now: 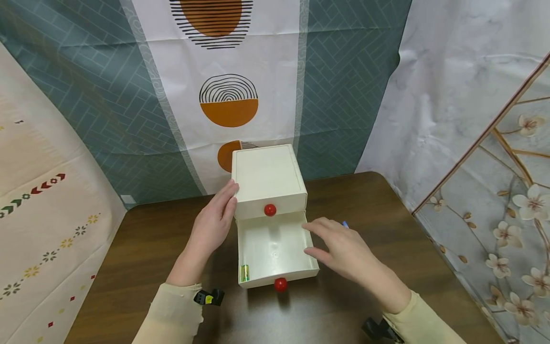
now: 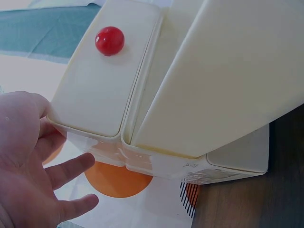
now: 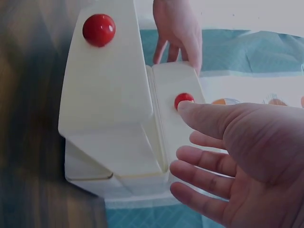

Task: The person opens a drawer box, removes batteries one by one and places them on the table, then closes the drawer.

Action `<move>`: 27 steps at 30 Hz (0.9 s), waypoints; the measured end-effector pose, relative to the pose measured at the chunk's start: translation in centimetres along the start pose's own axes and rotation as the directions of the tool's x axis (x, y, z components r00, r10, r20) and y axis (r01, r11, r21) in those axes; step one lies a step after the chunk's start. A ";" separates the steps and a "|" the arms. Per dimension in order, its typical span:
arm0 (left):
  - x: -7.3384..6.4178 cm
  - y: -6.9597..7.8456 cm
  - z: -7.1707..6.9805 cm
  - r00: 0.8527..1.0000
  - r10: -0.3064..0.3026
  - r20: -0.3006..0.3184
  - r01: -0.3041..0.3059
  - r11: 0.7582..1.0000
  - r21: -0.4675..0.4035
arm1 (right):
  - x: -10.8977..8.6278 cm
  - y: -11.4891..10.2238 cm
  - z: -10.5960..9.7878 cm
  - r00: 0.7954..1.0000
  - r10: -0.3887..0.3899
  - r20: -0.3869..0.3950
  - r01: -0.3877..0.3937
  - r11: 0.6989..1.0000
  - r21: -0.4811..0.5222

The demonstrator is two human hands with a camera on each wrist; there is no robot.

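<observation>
A small cream-white drawer cabinet stands on the table, with its middle drawer pulled well out. A red ball knob sits on that drawer's front, and another red knob is on the closed drawer above. Green-gold batteries lie in the open drawer's front left corner. My left hand rests against the cabinet's upper left side, fingers extended. Over the drawer's right wall, my right hand hovers with thumb and fingers spread, nothing between them; the right wrist view shows its open palm.
A blue thing lies on the table, mostly hidden behind the right hand. Dark wood tabletop surrounds the cabinet. A patterned cloth hangs right behind it, with other hangings at left and right.
</observation>
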State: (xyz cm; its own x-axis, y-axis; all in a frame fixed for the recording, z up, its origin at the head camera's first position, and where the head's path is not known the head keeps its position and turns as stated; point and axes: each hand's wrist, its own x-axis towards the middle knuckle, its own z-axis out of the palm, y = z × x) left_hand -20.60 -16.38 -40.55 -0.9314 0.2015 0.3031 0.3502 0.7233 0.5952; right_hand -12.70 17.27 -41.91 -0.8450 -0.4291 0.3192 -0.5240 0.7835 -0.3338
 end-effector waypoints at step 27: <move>0.0 -0.1 0.1 1.000 -0.002 -0.005 0.002 1.000 -0.002 | 2.2 -3.1 2.1 0.988 -0.146 0.050 0.146 0.989 -0.008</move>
State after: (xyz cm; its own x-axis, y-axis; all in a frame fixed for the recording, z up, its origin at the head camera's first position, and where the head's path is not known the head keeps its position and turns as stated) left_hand -20.63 -16.34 -40.70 -0.9316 0.1971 0.3054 0.3486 0.7223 0.5973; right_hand -13.17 12.94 -42.05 -0.7640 -0.5606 0.3194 -0.6411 0.7158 -0.2768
